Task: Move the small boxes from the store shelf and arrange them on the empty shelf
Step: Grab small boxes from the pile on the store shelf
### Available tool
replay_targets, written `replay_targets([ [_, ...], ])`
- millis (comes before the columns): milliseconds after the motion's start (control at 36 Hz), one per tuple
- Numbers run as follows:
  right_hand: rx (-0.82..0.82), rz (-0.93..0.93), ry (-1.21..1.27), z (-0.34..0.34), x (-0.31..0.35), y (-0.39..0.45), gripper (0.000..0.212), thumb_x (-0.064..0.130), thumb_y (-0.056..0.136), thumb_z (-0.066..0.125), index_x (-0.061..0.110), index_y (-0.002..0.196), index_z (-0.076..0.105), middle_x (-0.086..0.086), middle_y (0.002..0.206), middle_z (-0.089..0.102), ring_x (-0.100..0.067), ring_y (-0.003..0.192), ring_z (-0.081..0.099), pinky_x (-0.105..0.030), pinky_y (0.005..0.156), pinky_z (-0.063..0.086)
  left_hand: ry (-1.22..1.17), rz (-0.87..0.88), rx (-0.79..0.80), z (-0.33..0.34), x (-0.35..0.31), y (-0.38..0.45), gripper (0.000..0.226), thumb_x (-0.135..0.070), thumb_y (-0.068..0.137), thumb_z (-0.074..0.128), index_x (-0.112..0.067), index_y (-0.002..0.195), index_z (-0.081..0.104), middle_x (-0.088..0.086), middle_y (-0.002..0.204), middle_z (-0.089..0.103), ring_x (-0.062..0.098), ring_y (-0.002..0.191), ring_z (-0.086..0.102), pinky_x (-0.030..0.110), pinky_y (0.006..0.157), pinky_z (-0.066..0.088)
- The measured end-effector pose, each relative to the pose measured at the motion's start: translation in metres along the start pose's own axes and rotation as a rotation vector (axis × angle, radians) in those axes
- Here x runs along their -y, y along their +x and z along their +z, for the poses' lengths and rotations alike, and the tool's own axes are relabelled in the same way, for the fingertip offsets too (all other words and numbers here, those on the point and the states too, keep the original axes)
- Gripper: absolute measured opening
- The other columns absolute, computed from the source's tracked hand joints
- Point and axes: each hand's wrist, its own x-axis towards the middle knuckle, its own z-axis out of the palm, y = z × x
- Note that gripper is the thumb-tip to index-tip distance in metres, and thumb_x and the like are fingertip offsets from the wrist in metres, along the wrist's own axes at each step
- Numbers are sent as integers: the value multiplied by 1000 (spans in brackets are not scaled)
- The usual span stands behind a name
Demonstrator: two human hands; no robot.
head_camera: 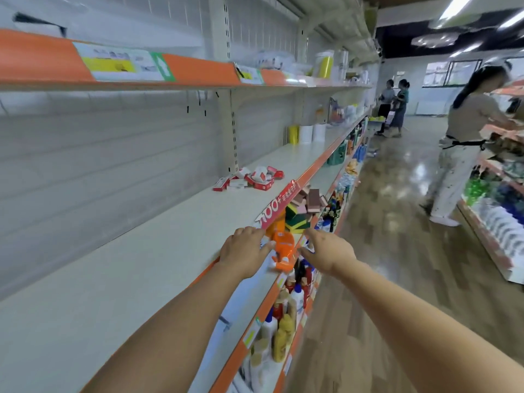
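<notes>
A loose heap of small red-and-white boxes (251,179) lies on the long pale shelf (119,279), further along near the upright post. My left hand (243,251) hovers over the shelf's front edge with fingers loosely bent and nothing in it. To its right, my right hand (326,251) is stretched out over the aisle side, fingers relaxed and holding nothing. Both hands are well short of the boxes. An orange item (283,251) on the shelf below shows between them.
Lower shelves hold bottles (286,313) and sponges (300,208). A red price tag (279,205) sticks out from the shelf edge. Rolls (306,133) stand further along. A person (465,143) works at the opposite rack; two more people (394,106) stand at the aisle's end.
</notes>
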Motion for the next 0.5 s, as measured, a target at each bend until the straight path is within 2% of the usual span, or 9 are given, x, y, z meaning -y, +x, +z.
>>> replay_targets([
  [111, -8, -44, 10, -4, -34, 48, 46, 45, 97, 43, 18, 135, 41, -7, 127, 56, -26, 107, 59, -36, 79, 52, 5, -49, -19, 6, -16, 51, 51, -51, 99, 34, -19, 137, 44, 4, 138, 49, 24, 125, 42, 37, 99, 39],
  [222, 4, -65, -7, -14, -69, 92, 50, 46, 97, 43, 17, 138, 40, -6, 129, 56, -27, 109, 57, -36, 81, 51, -4, -96, -28, 15, -32, 101, 53, -53, 98, 35, -20, 140, 41, 3, 140, 47, 22, 127, 41, 34, 100, 39],
  [500, 17, -118, 26, -9, -119, 188, 41, 38, 96, 46, 15, 129, 45, -8, 118, 61, -29, 104, 59, -39, 82, 52, -5, -159, -94, 33, -40, 193, 52, -51, 97, 42, -22, 141, 39, -1, 141, 45, 18, 129, 40, 31, 102, 37],
])
